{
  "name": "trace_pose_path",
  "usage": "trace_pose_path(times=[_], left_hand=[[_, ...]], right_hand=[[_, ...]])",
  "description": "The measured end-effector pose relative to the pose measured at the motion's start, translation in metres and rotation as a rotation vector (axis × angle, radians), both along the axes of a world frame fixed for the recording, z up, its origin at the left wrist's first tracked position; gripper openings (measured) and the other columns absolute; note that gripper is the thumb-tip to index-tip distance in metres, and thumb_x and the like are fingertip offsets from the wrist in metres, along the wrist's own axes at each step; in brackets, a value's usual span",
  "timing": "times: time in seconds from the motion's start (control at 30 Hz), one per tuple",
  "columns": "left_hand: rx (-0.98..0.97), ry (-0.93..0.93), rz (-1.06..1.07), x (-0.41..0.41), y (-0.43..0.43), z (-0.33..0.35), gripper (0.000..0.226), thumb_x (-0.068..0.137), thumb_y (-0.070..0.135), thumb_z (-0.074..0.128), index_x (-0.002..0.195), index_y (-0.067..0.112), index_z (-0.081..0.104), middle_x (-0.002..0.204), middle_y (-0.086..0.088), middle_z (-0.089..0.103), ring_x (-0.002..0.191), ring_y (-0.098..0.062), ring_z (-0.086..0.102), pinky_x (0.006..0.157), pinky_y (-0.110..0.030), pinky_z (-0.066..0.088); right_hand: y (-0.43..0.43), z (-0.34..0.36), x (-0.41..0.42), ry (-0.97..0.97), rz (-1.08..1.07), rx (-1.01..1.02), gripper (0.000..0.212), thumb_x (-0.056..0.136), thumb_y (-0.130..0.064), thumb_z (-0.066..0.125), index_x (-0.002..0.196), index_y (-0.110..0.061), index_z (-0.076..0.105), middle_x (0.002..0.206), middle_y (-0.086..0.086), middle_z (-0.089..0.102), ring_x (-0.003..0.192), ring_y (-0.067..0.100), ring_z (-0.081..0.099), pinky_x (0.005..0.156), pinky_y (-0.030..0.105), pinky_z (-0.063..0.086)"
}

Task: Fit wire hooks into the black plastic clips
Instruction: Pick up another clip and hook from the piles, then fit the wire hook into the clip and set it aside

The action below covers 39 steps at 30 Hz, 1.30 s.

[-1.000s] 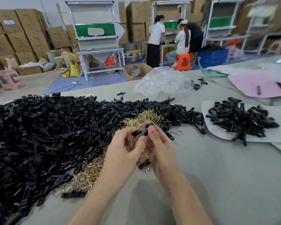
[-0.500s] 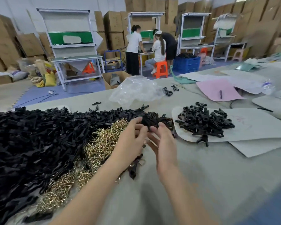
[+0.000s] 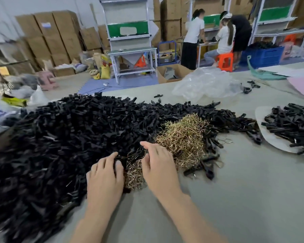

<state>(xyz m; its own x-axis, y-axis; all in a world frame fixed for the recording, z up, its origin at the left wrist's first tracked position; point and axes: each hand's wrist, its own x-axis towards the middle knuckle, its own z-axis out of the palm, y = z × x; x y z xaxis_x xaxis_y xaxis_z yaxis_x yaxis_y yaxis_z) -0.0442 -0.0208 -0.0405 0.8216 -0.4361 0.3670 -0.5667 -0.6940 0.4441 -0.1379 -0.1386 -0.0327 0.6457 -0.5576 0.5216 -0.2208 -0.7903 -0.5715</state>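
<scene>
Wire hooks, brass-coloured and tangled, lay in a loose pile on the grey table, and everything else sat around that pile. To its left and behind it spread the large heap of black plastic clips, touching it and lapping over its edges. The right hand rested palm down on the near left part of the pile. Its fingers were fairly straight and close together, pointing toward the black heap; nothing showed between them, and what lay under the palm was hidden. The left hand lay just left of the pile, palm down, where hooks and clips met. Its fingers were bent with the tips dug in among the clips, and whether they held one could not be told. Just right of the pile's near edge lay a few stray clips, some with wire showing, and a single loose hook sat on bare table a little further right. Well to the right of the pile a smaller heap of clips rested on a white sheet. Behind the pile, past the black heap, a crumpled clear plastic bag lay on the table. Far behind the pile, off the table, three people stood or sat at a workbench near an orange stool and a blue crate, with stacked cardboard boxes along the wall.
</scene>
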Motion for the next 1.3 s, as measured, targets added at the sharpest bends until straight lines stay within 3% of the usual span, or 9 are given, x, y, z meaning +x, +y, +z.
trace_pose_path(times=[0.13, 0.33, 0.5, 0.6, 0.73, 0.87, 1.0, 1.1, 1.3], left_hand=[[0.083, -0.062, -0.032, 0.008, -0.008, 0.000, 0.039, 0.101, 0.036, 0.048, 0.138, 0.029, 0.058, 0.136, 0.005, 0.060, 0.125, -0.025, 0.047, 0.102, -0.043, 0.035], [0.141, -0.074, -0.058, 0.022, -0.006, -0.001, 0.052, 0.092, 0.016, 0.053, 0.143, 0.024, 0.052, 0.140, -0.001, 0.053, 0.116, -0.028, 0.050, 0.096, -0.043, 0.040], [0.302, -0.001, -0.004, 0.029, -0.015, 0.005, 0.063, 0.096, 0.024, 0.041, 0.156, 0.031, 0.024, 0.164, -0.005, 0.020, 0.138, -0.031, 0.035, 0.109, -0.045, 0.034], [0.346, -0.015, -0.055, 0.034, -0.012, 0.005, 0.059, 0.098, 0.026, 0.040, 0.154, 0.035, 0.024, 0.159, -0.002, 0.028, 0.135, -0.030, 0.038, 0.107, -0.044, 0.037], [0.204, -0.075, -0.131, 0.037, 0.002, 0.005, 0.034, 0.099, 0.034, 0.052, 0.133, 0.034, 0.055, 0.132, 0.006, 0.049, 0.110, -0.020, 0.056, 0.089, -0.037, 0.048], [0.118, -0.107, -0.144, 0.031, 0.002, 0.008, 0.019, 0.101, 0.037, 0.046, 0.117, 0.033, 0.057, 0.110, 0.015, 0.058, 0.096, -0.010, 0.062, 0.071, -0.032, 0.052], [0.188, -0.069, -0.213, 0.032, 0.001, 0.006, 0.034, 0.103, 0.042, 0.043, 0.137, 0.038, 0.045, 0.124, 0.018, 0.055, 0.115, -0.009, 0.051, 0.087, -0.029, 0.047], [0.151, -0.030, -0.260, 0.036, 0.003, 0.005, 0.036, 0.103, 0.037, 0.046, 0.139, 0.039, 0.045, 0.125, 0.019, 0.054, 0.118, -0.005, 0.048, 0.087, -0.029, 0.049], [-0.390, 0.143, -0.236, 0.031, 0.005, 0.012, 0.035, 0.100, 0.023, 0.057, 0.132, 0.034, 0.055, 0.114, 0.022, 0.060, 0.104, 0.016, 0.054, 0.083, -0.003, 0.041]], right_hand=[[-0.008, -0.007, 0.009, 0.090, -0.047, 0.010, 0.037, 0.100, -0.021, 0.047, 0.135, -0.025, 0.057, 0.131, -0.006, 0.061, 0.125, 0.014, 0.052, 0.111, 0.035, 0.038], [-0.013, -0.014, 0.009, 0.163, -0.060, 0.040, 0.032, 0.101, -0.022, 0.048, 0.130, -0.027, 0.062, 0.140, -0.006, 0.054, 0.129, 0.011, 0.048, 0.113, 0.030, 0.029], [-0.015, -0.010, 0.006, 0.101, -0.010, 0.095, 0.030, 0.101, -0.017, 0.050, 0.126, -0.024, 0.064, 0.131, -0.010, 0.057, 0.117, 0.007, 0.052, 0.107, 0.030, 0.039], [-0.018, -0.008, 0.003, 0.064, 0.010, 0.135, 0.031, 0.101, -0.015, 0.049, 0.127, -0.022, 0.064, 0.126, -0.011, 0.057, 0.112, 0.005, 0.054, 0.102, 0.033, 0.045], [-0.016, -0.008, 0.002, 0.012, 0.026, 0.197, 0.031, 0.101, -0.016, 0.047, 0.127, -0.025, 0.063, 0.122, -0.018, 0.055, 0.081, -0.011, 0.047, 0.093, 0.032, 0.050], [-0.018, -0.010, 0.003, -0.040, 0.033, 0.239, 0.031, 0.102, -0.014, 0.048, 0.126, -0.026, 0.063, 0.120, -0.019, 0.055, 0.070, -0.012, 0.037, 0.078, 0.025, 0.047], [-0.020, -0.011, 0.004, -0.067, 0.042, 0.283, 0.030, 0.102, -0.013, 0.048, 0.124, -0.027, 0.063, 0.117, -0.019, 0.055, 0.070, -0.008, 0.041, 0.071, 0.018, 0.039], [-0.021, -0.012, 0.004, -0.084, 0.041, 0.307, 0.030, 0.102, -0.011, 0.048, 0.122, -0.027, 0.064, 0.118, -0.020, 0.055, 0.067, -0.005, 0.043, 0.068, 0.016, 0.037], [-0.022, -0.008, 0.000, -0.164, 0.072, 0.375, 0.032, 0.102, -0.010, 0.048, 0.120, -0.032, 0.064, 0.116, -0.020, 0.058, 0.067, -0.004, 0.045, 0.067, 0.018, 0.038]])
